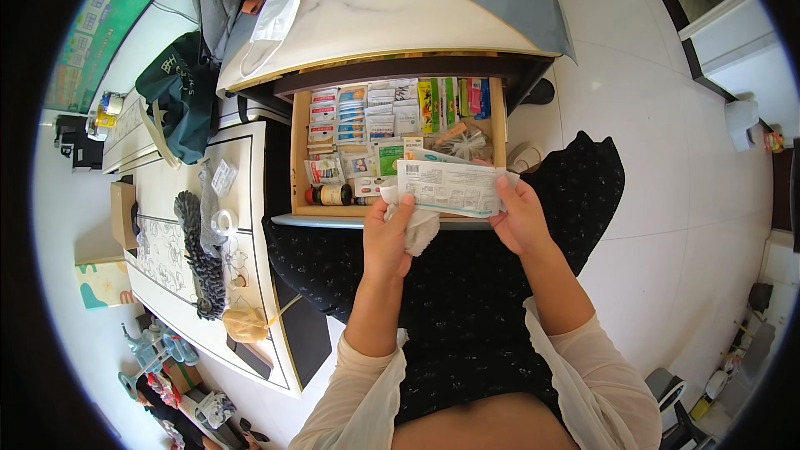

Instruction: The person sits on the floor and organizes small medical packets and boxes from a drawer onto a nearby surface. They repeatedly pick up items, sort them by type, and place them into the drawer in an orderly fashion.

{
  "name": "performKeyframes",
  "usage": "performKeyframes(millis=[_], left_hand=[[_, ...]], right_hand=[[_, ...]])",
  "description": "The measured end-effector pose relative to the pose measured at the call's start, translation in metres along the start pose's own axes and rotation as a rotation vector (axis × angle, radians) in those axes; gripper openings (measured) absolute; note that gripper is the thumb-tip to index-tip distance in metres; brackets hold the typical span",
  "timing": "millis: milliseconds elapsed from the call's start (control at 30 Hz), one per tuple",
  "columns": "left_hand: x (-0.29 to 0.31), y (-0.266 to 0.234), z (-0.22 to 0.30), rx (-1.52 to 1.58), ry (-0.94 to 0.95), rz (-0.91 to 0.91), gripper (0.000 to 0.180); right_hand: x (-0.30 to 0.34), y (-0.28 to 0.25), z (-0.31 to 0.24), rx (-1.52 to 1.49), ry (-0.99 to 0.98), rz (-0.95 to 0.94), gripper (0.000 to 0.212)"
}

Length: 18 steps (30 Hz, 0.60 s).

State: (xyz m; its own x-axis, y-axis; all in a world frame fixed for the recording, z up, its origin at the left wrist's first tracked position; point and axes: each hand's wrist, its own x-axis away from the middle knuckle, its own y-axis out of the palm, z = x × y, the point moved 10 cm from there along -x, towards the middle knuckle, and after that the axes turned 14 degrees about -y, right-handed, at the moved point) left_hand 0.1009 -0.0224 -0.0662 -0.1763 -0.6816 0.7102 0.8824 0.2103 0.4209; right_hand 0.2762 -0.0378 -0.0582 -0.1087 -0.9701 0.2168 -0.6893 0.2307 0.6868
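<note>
1. Your left hand (386, 237) grips the left end of a flat white medicine box (451, 187), thumb on top, fingers curled underneath.
2. The same left hand also pinches a crumpled white cloth (419, 229) against the box's underside; the cloth hangs below the box, over your lap.
3. Your right hand (521, 217) holds the box's right end, thumb on its upper face, fingers closed behind it.
4. The box is held level between both hands, just above the front edge of an open wooden drawer (297, 150), printed face up.
5. The drawer is pulled out from under a marble-topped bench (375, 12) and is packed with medicine packets: white and blue boxes (351, 112) in rows on the left, green and yellow sachets (437, 104) at the back right.
6. A small brown bottle (332, 195) lies on its side at the drawer's front left corner, near your left hand but not touching it.
7. A clear plastic bundle (465, 144) sits in the drawer's right part, just behind the held box.
8. Your lap is covered by a black dotted skirt (467, 292); cream sleeves (358, 392) cover both forearms up to mid-arm.
9. To your left stands a low white table (179, 233) with a dark fluffy duster (200, 258), a roll of tape (223, 222) and a tan bag (244, 325) on it.
10. A dark green bag (179, 96) rests at that table's far end.
11. The floor (667, 200) is pale tile.
</note>
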Motion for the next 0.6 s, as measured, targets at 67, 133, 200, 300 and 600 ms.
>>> performKeyframes(millis=[67,133,200,300,600], left_hand=[[-0.001,-0.002,-0.001,-0.001,-0.001,0.017,0.024],[-0.002,-0.006,-0.002,-0.002,-0.001,0.038,0.024],[-0.004,-0.013,-0.003,-0.003,0.000,0.062,0.024],[-0.003,-0.024,0.006,0.073,0.062,0.141,0.026],[0.084,0.109,0.032,-1.277,1.265,0.107,0.038]], right_hand=[[0.001,-0.008,0.007,0.095,0.013,0.020,0.036],[0.001,-0.008,0.008,0.097,0.027,0.034,0.034],[0.001,-0.006,0.007,0.083,0.025,0.050,0.033],[-0.001,-0.004,0.000,0.046,-0.031,0.082,0.033],[0.000,0.015,0.018,-0.061,-0.029,0.091,0.031]])
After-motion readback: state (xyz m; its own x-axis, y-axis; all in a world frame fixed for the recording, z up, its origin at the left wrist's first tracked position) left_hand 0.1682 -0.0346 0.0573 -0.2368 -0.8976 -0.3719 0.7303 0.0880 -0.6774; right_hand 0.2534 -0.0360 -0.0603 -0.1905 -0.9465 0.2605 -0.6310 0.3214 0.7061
